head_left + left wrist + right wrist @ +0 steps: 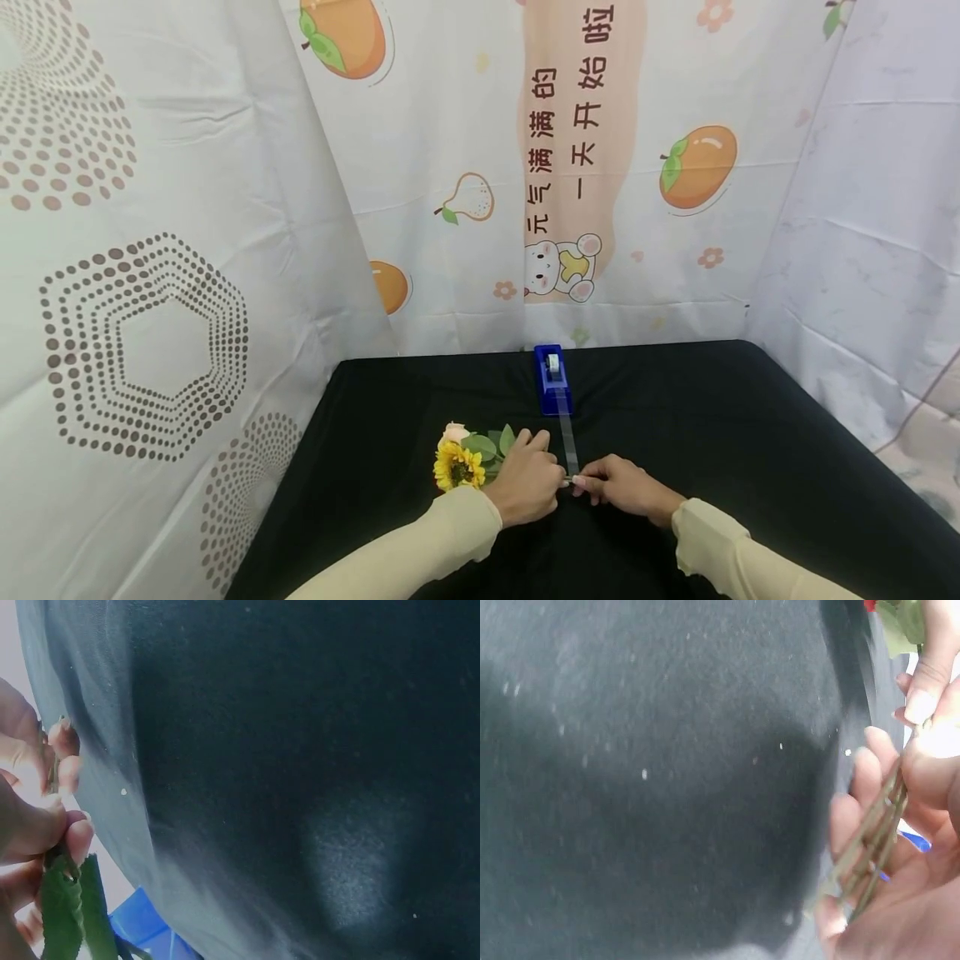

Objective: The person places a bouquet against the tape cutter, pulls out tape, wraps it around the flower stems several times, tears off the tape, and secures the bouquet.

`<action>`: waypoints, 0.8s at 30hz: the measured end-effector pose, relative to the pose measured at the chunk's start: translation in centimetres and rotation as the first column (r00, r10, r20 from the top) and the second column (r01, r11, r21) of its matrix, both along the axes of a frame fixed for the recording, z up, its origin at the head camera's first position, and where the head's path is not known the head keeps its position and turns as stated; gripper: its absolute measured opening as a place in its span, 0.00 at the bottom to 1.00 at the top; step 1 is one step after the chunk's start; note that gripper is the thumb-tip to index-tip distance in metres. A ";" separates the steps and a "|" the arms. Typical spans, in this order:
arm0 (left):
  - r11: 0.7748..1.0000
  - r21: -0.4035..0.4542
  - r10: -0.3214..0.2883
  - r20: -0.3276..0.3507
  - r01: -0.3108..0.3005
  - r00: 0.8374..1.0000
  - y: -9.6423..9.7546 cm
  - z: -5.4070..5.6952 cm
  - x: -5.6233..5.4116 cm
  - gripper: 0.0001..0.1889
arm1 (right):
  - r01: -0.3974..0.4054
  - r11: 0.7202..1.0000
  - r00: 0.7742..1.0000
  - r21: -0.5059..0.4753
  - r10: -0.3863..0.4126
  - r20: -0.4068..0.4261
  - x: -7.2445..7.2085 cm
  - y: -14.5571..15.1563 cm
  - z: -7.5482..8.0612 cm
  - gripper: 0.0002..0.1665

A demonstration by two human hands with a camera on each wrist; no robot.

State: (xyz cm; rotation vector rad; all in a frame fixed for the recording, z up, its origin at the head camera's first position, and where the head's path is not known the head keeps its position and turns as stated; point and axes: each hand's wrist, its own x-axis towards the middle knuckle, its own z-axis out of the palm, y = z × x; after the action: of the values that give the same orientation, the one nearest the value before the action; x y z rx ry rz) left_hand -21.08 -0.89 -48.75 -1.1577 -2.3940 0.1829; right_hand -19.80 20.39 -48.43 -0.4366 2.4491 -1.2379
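My left hand (528,479) grips the stems of a small bunch of flowers, with a yellow sunflower (459,467), a pale pink rose (454,432) and green leaves (482,447) to its left. A bit of red bloom (870,604) shows in the right wrist view. My right hand (626,483) pinches at the stems just right of the left hand, its fingers bent around the thin brown stems (877,832). A clear strip of tape (568,442) runs from the blue tape dispenser (553,379) down to the right fingertips. In the left wrist view green leaves (64,907) hang below the fingers.
Black cloth (690,417) covers the table. The dispenser stands near its back edge, in front of a printed curtain (465,275). White curtains (300,208) hang close on the left and right sides.
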 end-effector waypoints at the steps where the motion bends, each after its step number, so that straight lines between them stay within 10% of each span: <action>1: 1.000 0.000 0.004 0.008 -0.004 1.000 0.1 0.0 0.0 0.06 | 0.005 1.000 1.000 -0.010 -0.005 -0.005 0.0 0.0 0.0 0.15; 6: 0.999 -0.022 0.031 0.143 -0.029 0.989 0.4 0.7 -0.2 0.11 | 0.045 0.999 0.997 -0.026 -0.047 -0.057 0.0 0.2 -0.1 0.12; 9: 0.999 -0.005 0.050 0.360 -0.052 0.932 0.6 1.7 -0.9 0.13 | 0.062 0.998 0.994 -0.019 -0.064 -0.093 0.1 0.2 -0.2 0.11; 12: 0.993 0.030 0.072 0.603 -0.112 0.795 0.6 2.8 -2.0 0.16 | 0.065 0.998 0.987 -0.017 -0.067 -0.146 0.2 0.2 -0.2 0.11; 17: 0.970 0.062 0.066 0.861 -0.234 0.504 0.3 4.0 -3.1 0.20 | 0.052 0.999 0.959 -0.006 -0.052 -0.280 0.1 0.0 -0.3 0.10; 19: 0.959 0.073 0.056 0.898 -0.274 0.436 0.3 4.3 -3.1 0.19 | 0.043 0.999 0.944 0.007 -0.039 -0.327 0.0 -0.1 -0.4 0.10; 22: 0.949 0.091 0.048 0.903 -0.301 0.426 0.3 4.5 -2.8 0.18 | 0.035 0.999 0.928 0.026 -0.023 -0.373 0.1 -0.2 -0.6 0.10; 24: 0.948 0.101 0.053 0.886 -0.302 0.461 0.4 4.4 -2.6 0.16 | 0.037 0.999 0.928 0.035 -0.021 -0.373 0.1 -0.1 -0.7 0.10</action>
State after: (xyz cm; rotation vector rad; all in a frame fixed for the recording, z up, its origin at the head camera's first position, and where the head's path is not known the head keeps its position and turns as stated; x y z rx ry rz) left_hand -23.68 -0.47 -44.30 -0.9777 -3.2927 -0.8693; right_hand -19.67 20.25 -49.13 -0.6820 2.7997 -1.2031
